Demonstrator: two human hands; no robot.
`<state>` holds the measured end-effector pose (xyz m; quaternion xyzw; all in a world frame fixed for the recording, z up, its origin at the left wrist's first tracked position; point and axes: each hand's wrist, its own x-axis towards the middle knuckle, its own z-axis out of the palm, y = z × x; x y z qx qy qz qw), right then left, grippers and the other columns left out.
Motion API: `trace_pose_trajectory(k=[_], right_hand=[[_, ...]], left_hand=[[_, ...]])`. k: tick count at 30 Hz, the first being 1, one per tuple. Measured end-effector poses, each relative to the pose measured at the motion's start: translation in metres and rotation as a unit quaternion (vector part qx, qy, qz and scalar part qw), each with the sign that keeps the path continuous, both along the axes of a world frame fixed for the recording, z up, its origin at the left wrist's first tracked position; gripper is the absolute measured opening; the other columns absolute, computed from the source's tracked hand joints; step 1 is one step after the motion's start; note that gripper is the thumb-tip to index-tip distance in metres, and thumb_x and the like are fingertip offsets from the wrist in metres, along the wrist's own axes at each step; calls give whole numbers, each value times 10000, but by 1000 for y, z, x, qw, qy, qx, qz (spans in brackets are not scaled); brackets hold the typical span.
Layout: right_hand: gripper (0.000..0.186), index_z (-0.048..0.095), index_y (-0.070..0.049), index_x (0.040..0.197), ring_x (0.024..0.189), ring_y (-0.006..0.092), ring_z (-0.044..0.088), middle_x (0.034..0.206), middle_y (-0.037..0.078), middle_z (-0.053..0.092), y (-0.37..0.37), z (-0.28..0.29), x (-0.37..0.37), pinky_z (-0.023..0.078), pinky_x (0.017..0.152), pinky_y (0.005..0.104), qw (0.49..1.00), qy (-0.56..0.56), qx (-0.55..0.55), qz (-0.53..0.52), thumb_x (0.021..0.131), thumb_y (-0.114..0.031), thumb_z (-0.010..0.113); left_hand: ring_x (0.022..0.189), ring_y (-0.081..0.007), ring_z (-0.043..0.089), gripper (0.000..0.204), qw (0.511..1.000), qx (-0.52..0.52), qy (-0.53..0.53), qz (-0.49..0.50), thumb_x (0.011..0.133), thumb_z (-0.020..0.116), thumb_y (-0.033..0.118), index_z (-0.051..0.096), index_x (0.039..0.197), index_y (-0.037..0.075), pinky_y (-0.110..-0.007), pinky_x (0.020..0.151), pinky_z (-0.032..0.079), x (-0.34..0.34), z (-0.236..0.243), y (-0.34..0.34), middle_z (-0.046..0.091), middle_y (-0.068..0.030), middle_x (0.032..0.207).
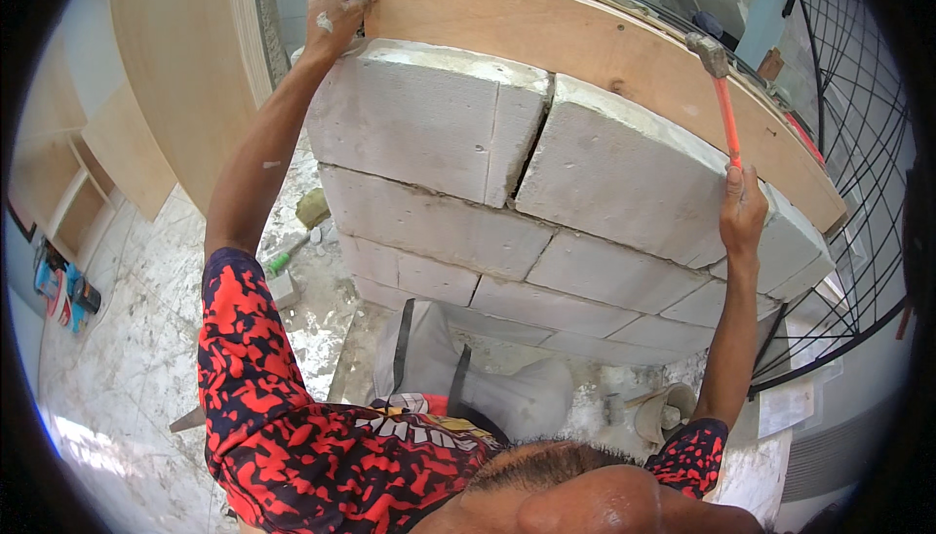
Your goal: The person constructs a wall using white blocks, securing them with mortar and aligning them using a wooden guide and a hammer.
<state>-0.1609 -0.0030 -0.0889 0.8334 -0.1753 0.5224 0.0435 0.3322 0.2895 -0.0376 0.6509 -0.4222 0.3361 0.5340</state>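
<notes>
Possible faults:

1. Glancing blow. The claw-less hammer (723, 105) is held near the butt of its red handle. If the swing wanders, the steel head could skid off the thin upper edge of the wooden board (507, 25) or chip the aerated concrete blocks (419, 119) below.
2. Board shift. The left hand (339, 15) steadies only the left end. A strike toward the right end could pivot the board along the uneven block tops, since the hand there is occupied by the hammer.
3. Block disturbance. An open vertical joint (531, 144) separates 2 upper-course blocks; shock through the board could loosen either block if the bond is weak.
4. Snagging. The black wire frame (858, 144) stands near the right forearm; a wide backswing could catch it.

Grip state and position:

- Right hand (744, 207): fingers closed around the lower handle. The handle rises from the fist, and the head sits above it, over the board's upper edge in this view. Contact between head and board cannot be determined.
- Left hand: thumb on the front face, fingers bent over the top corner, narrowed to the board's thickness. Clamping force cannot be judged.
- Board: on edge along the top of the block wall, extending rightward from the left hand, past and behind the hammer.
</notes>
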Motion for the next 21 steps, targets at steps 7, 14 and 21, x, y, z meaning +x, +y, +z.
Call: trace_pose_trajectory(k=[7, 14, 21], right_hand=[[352, 559, -11, 970, 641, 354, 502, 734, 217, 535, 2, 0, 2, 421, 605, 402, 1000, 5, 19, -9, 1019, -338, 435], [361, 560, -11, 965, 669, 365, 537, 747, 209, 557, 4, 0, 0, 436, 632, 408, 999, 0, 40, -6, 1015, -347, 436], [299, 563, -21, 968, 700, 384, 561, 759, 222, 567, 12, 8, -1, 435, 634, 410, 998, 4, 56, 0, 1000, -305, 474]], left_hand=[[779, -204, 666, 465, 998, -56, -27, 22, 781, 735, 205, 633, 1215, 70, -321, 757, 522, 16, -2, 0, 712, -128, 909], [791, -187, 652, 455, 998, -50, 42, -21, 780, 719, 189, 642, 1218, 90, -315, 743, 509, -3, 7, 0, 701, -128, 882], [718, -91, 563, 398, 994, -44, 67, -69, 835, 694, 148, 645, 1229, 114, -258, 660, 462, 13, 6, 0, 664, -46, 806]])
